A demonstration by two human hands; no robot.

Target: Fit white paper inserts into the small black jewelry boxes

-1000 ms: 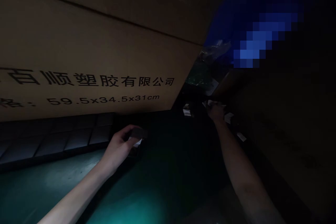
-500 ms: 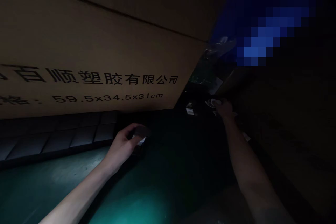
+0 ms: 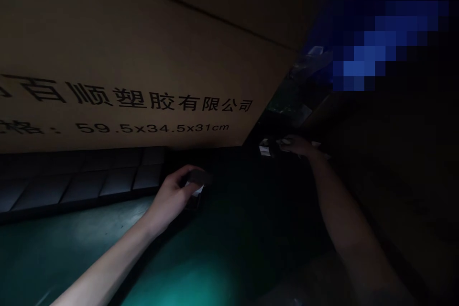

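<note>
My left hand (image 3: pixel 172 196) is closed, thumb and fingers gripping a small dark object (image 3: pixel 201 177) with a white label. A further dark item (image 3: pixel 193 202) shows just below it. Farther off in deep shade, my right hand (image 3: pixel 297 145) reaches toward the foot of the carton with its fingers drawn together. At its fingertips lies a small dark shape (image 3: pixel 273 148), too dim to name. Touching or close to that shape is a small piece with a white label (image 3: pixel 265 150). Whatever the right fingers grip is mostly hidden.
A large cardboard carton (image 3: pixel 161 67) with black print fills the upper left. Along its base runs a row of dark padded-looking blocks (image 3: pixel 82 184). The floor (image 3: pixel 186 267) is green. Clear plastic wrap (image 3: pixel 308 69) and a dark brown surface (image 3: pixel 405 177) are at the right.
My right hand has moved left, toward the white-labelled piece, and a dark shape now shows beside that piece. My left hand keeps its grip. The view has shifted slightly.
</note>
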